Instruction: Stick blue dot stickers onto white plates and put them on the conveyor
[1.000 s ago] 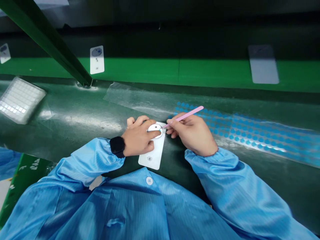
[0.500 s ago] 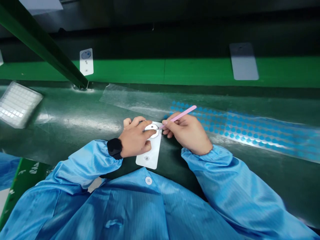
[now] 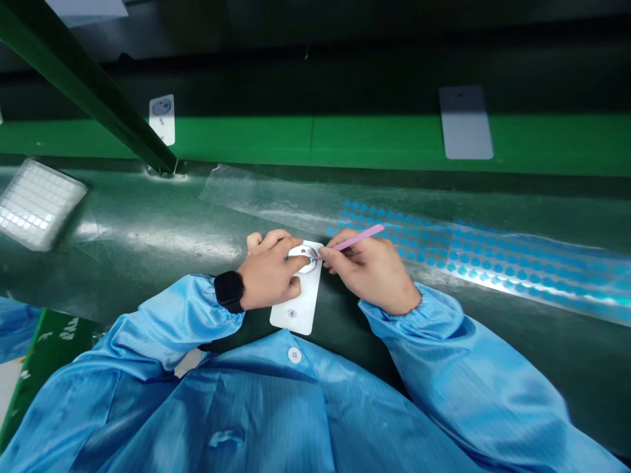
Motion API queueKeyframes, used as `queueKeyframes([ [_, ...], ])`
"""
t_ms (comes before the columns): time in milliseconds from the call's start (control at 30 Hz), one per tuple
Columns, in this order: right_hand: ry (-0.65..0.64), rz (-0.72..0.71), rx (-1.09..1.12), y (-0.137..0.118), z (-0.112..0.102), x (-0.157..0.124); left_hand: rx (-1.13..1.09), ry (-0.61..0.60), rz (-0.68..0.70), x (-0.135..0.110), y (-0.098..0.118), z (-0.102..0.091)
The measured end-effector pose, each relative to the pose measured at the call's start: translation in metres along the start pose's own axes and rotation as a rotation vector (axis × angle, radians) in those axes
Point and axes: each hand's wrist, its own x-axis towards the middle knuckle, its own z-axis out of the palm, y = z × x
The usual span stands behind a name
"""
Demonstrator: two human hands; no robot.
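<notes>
On the left of the green counter (image 3: pixel 148 243) lies a clear tray (image 3: pixel 39 203) with little white squares. Farther back, a small white card (image 3: pixel 162 125) sits on a green strip (image 3: pixel 246 141). The left hand (image 3: pixel 269 272) is spread out, not gripping, and presses on a big white card (image 3: pixel 303 299) at the near middle. Just right, the right hand (image 3: pixel 374 272) pinches a pink stick (image 3: pixel 362 235) by the card's round part. A blue-dotted sheet (image 3: pixel 493 263) lies right of it.
</notes>
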Motion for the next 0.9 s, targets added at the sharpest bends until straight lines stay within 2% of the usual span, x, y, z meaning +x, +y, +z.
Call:
queueKeyframes([
  [267, 0.003, 0.014, 0.014, 0.001, 0.001, 0.000, -0.001, 0.007, 0.014, -0.001, -0.001, 0.002],
  [500, 0.043, 0.230, 0.399, 0.006, 0.003, 0.008, 0.013, 0.006, 0.003, -0.001, 0.001, 0.001],
  [633, 0.041, 0.263, 0.480, 0.004, 0.002, 0.011, 0.016, -0.021, -0.019, 0.000, 0.003, -0.001],
  [900, 0.036, 0.280, 0.616, 0.007, 0.000, 0.014, 0.030, -0.001, -0.017, -0.003, 0.003, 0.001],
])
